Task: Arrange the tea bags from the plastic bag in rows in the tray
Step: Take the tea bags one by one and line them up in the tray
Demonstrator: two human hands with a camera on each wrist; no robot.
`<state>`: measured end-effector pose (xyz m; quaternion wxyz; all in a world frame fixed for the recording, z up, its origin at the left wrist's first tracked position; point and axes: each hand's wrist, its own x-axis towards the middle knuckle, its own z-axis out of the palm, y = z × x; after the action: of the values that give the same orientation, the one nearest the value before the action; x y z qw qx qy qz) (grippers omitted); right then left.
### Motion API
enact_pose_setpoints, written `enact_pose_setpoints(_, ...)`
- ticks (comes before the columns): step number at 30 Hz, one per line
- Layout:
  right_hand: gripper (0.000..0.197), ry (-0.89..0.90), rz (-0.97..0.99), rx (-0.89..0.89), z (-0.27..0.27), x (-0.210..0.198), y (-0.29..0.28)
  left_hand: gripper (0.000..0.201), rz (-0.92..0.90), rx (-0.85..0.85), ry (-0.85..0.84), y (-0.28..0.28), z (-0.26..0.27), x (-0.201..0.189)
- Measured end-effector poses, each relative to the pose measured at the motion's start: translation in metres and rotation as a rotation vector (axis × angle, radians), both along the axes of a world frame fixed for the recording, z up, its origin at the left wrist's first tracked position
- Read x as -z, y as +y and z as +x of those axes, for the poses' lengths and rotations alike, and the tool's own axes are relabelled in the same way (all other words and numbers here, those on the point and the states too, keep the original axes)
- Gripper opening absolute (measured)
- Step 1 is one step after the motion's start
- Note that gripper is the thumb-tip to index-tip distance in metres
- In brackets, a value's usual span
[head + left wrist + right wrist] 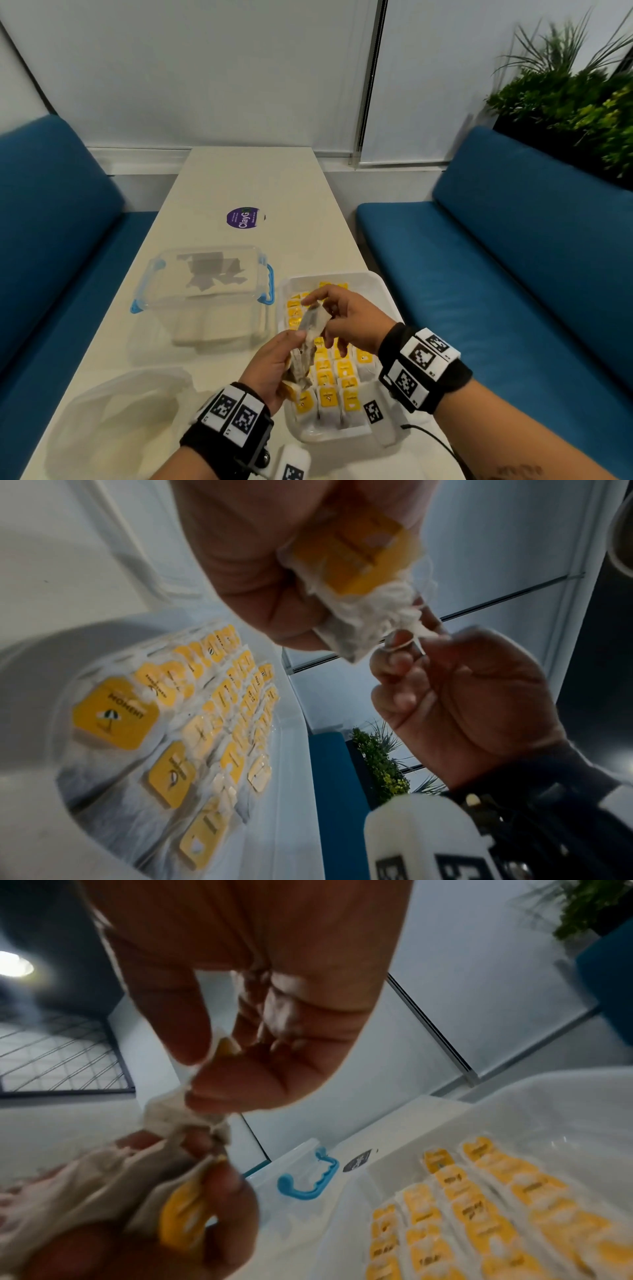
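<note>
A white tray (375, 280) on the table holds several rows of tea bags (337, 377) with yellow tags, also seen in the left wrist view as rows of tea bags (205, 710) and in the right wrist view as rows (479, 1204). My left hand (291, 356) grips a small bunch of tea bags (301, 368) above the tray's left side; one yellow tag (359, 547) shows in its grip. My right hand (320, 310) pinches the top of one tea bag (313, 320) from that bunch. The emptied plastic bag (113, 411) lies at the near left.
A clear lidded box (205, 284) with blue latches stands left of the tray; one latch (308, 1183) shows in the right wrist view. A purple sticker (244, 219) lies farther back. Blue benches (513, 257) flank the table, and a plant (582, 102) stands at the back right.
</note>
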<state>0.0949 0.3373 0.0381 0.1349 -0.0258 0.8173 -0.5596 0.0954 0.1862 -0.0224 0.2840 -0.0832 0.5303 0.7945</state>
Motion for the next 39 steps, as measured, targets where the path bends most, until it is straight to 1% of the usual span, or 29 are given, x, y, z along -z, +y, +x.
enact_pose_setpoints(2, 0.047, 0.067, 0.171, -0.064, 0.001, -0.004, 0.004, 0.014, 0.008, 0.019, -0.026, -0.003, -0.002, 0.0)
enact_pose_setpoints(3, 0.041, 0.112, 0.254, -0.068, 0.002, -0.006, 0.006, 0.014, 0.015, 0.031, -0.047, -0.004, -0.003, 0.001)
enact_pose_setpoints(6, 0.023, 0.184, 0.38, -0.028, 0.0, -0.008, 0.009, 0.017, 0.016, 0.046, -0.112, -0.003, -0.003, -0.001)
enact_pose_setpoints(7, 0.02, 0.195, 0.442, -0.027, -0.001, -0.009, 0.011, 0.018, 0.0, 0.035, -0.126, -0.003, -0.004, 0.0)
enact_pose_setpoints(9, 0.025, 0.209, 0.636, -0.051, -0.003, -0.01, 0.016, 0.02, -0.038, -0.013, -0.164, -0.004, -0.005, 0.002)
enact_pose_setpoints(10, 0.026, 0.205, 0.703, -0.067, -0.003, -0.011, 0.019, 0.021, -0.055, -0.033, -0.184, -0.006, -0.005, 0.003)
enact_pose_setpoints(11, 0.023, 0.169, 0.688, -0.054, -0.003, -0.012, 0.022, 0.021, -0.069, -0.045, -0.197, -0.008, -0.005, 0.005)
enact_pose_setpoints(12, 0.014, 0.117, 0.608, -0.032, -0.003, -0.011, 0.025, 0.021, -0.079, -0.052, -0.201, -0.009, -0.005, 0.007)
enact_pose_setpoints(13, 0.011, 0.059, 0.509, -0.012, -0.003, -0.012, 0.027, 0.021, -0.083, -0.057, -0.198, -0.01, -0.005, 0.008)
enact_pose_setpoints(14, 0.02, 0.006, 0.444, -0.002, -0.004, -0.012, 0.029, 0.021, -0.084, -0.064, -0.196, -0.011, -0.005, 0.008)
enact_pose_setpoints(15, 0.027, -0.038, 0.435, 0.008, -0.005, -0.011, 0.03, 0.021, -0.082, -0.069, -0.197, -0.012, -0.005, 0.007)
enact_pose_setpoints(17, 0.033, -0.096, 0.493, 0.018, -0.006, -0.009, 0.032, 0.021, -0.085, -0.071, -0.197, -0.012, -0.004, 0.007)
enact_pose_setpoints(21, 0.036, -0.19, 0.537, 0.006, -0.006, -0.007, 0.032, 0.021, -0.077, -0.068, -0.205, -0.014, -0.004, 0.005)
enact_pose_setpoints(23, 0.036, -0.241, 0.543, 0.022, -0.006, -0.007, 0.035, 0.021, -0.097, -0.064, -0.206, -0.014, -0.003, 0.004)
enact_pose_setpoints(26, 0.033, -0.286, 0.651, 0.046, -0.005, -0.005, 0.036, 0.019, -0.117, -0.057, -0.199, -0.014, -0.003, 0.004)
enact_pose_setpoints(28, 0.029, -0.321, 0.636, 0.04, -0.003, -0.003, 0.037, 0.018, -0.13, -0.042, -0.164, -0.012, -0.002, 0.004)
enact_pose_setpoints(30, 0.023, -0.323, 0.571, -0.007, -0.003, -0.002, 0.036, 0.015, -0.205, 0.011, -0.054, -0.008, -0.001, 0.004)
enact_pose_setpoints(32, 0.018, -0.302, 0.513, -0.066, -0.002, -0.006, 0.034, 0.013, -0.344, 0.132, 0.103, -0.002, 0.001, 0.001)
enact_pose_setpoints(34, 0.018, -0.283, 0.486, -0.139, -0.003, -0.01, 0.03, 0.016, -0.413, 0.256, 0.216, 0.006, 0.002, 0.0)
enact_pose_setpoints(37, 0.026, -0.273, 0.411, -0.194, -0.007, -0.011, 0.026, 0.022, -0.368, 0.347, 0.235, 0.015, 0.004, 0.002)
enact_pose_setpoints(39, 0.03, -0.27, 0.289, -0.135, -0.009, -0.008, 0.025, 0.02, -0.328, 0.355, 0.222, 0.02, 0.004, 0.004)
